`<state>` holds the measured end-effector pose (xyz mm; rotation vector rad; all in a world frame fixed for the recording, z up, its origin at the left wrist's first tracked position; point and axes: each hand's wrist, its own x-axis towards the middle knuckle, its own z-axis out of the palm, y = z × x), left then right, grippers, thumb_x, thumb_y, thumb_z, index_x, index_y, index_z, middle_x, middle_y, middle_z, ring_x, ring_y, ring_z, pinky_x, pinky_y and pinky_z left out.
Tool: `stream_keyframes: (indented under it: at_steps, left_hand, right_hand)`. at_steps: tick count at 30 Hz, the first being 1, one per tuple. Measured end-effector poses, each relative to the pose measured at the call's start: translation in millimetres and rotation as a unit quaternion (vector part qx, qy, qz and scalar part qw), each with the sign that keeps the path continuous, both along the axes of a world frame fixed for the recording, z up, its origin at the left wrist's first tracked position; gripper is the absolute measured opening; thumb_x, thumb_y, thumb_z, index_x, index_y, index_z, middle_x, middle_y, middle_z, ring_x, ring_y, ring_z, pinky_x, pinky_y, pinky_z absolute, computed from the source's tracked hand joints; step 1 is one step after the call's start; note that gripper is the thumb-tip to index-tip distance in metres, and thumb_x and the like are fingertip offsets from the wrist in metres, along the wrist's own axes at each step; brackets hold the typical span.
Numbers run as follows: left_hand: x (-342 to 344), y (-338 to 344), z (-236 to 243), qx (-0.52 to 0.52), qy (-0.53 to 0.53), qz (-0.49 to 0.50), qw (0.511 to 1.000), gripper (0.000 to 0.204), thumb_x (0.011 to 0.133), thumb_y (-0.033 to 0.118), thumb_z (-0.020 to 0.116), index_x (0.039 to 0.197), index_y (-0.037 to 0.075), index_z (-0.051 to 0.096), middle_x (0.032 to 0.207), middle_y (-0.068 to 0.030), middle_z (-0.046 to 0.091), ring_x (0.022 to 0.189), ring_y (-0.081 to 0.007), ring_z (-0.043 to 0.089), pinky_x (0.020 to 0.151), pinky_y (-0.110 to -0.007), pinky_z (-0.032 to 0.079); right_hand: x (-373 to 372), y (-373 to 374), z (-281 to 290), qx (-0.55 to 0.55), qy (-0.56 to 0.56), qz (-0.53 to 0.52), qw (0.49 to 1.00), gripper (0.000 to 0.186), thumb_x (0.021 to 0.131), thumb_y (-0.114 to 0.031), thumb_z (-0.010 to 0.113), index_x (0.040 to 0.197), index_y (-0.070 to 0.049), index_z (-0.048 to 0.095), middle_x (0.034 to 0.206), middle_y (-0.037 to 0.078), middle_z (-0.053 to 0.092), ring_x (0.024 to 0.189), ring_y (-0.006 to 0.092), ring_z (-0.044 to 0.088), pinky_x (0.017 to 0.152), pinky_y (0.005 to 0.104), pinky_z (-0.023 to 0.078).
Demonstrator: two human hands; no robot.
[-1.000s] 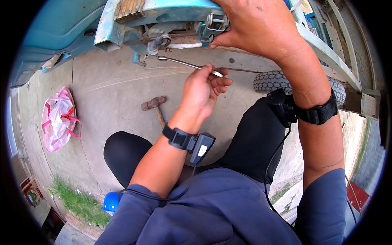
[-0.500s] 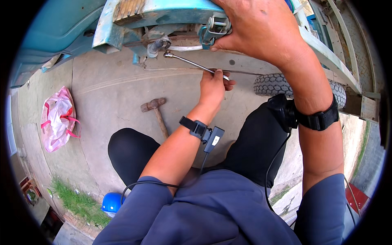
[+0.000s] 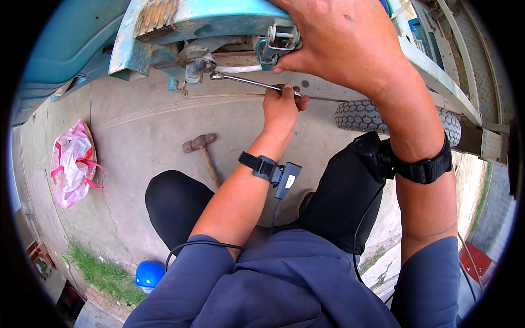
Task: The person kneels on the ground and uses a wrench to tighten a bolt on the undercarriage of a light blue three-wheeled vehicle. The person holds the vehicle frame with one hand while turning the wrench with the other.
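My left hand [image 3: 281, 105] is closed around the handle of a chrome wrench [image 3: 243, 81]. The wrench points left, and its round head lies beside a greyish bolt-like fitting [image 3: 200, 66] under the vehicle's frame; whether they touch I cannot tell. My right hand [image 3: 344, 46] grips the chipped blue metal frame [image 3: 235, 17] at the top. Its thumb is tucked under, close to a metal latch [image 3: 279, 44], while most of its fingers are cut off by the picture's upper edge or hidden behind the hand.
A hammer [image 3: 199, 143] lies on the concrete between me and the vehicle. Off to the left sits a pink and white plastic bag [image 3: 75, 164]. A blue helmet [image 3: 149, 273] rests by the grass. At the right are a treaded tyre [image 3: 361, 116] and a metal side rail [image 3: 437, 76].
The view has shifted slightly, so the frame and latch appear a little further left. My left hand and the wrench sit slightly higher and further left. Both grips are unchanged.
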<state>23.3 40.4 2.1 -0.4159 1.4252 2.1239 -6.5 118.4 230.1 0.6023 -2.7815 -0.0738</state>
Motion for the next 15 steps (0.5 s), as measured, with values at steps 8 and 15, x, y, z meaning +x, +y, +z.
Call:
stream_keyframes:
  at_steps: [8, 15]
  left_hand:
    - [-18.0, 13.2, -7.0, 0.032, -0.035, 0.041, 0.998, 0.023, 0.104, 0.017, 0.044, 0.109, -0.004, 0.052, 0.103, -0.014, 0.062, 0.078, -0.0208, 0.067, 0.066, -0.031, 0.055]
    - [-21.2, 21.1, -5.2, -0.011, -0.007, 0.069, 0.998, 0.026, 0.102, 0.023, 0.051, 0.094, -0.001, 0.057, 0.075, -0.0085, 0.064, 0.062, -0.0159, 0.06, 0.057, -0.03, 0.047]
  right_hand:
    - [-0.1, 0.3, 1.0, -0.004, 0.007, 0.013, 1.0, 0.068, 0.063, -0.026, 0.085, 0.122, -0.009, 0.056, 0.092, 0.011, 0.062, 0.09, 0.0285, 0.064, 0.073, 0.0381, 0.052]
    - [0.3, -0.7, 0.3, -0.002, 0.015, 0.015, 1.0, 0.068, 0.062, -0.025, 0.084, 0.121, -0.009, 0.055, 0.09, 0.01, 0.062, 0.089, 0.0287, 0.063, 0.072, 0.0387, 0.052]
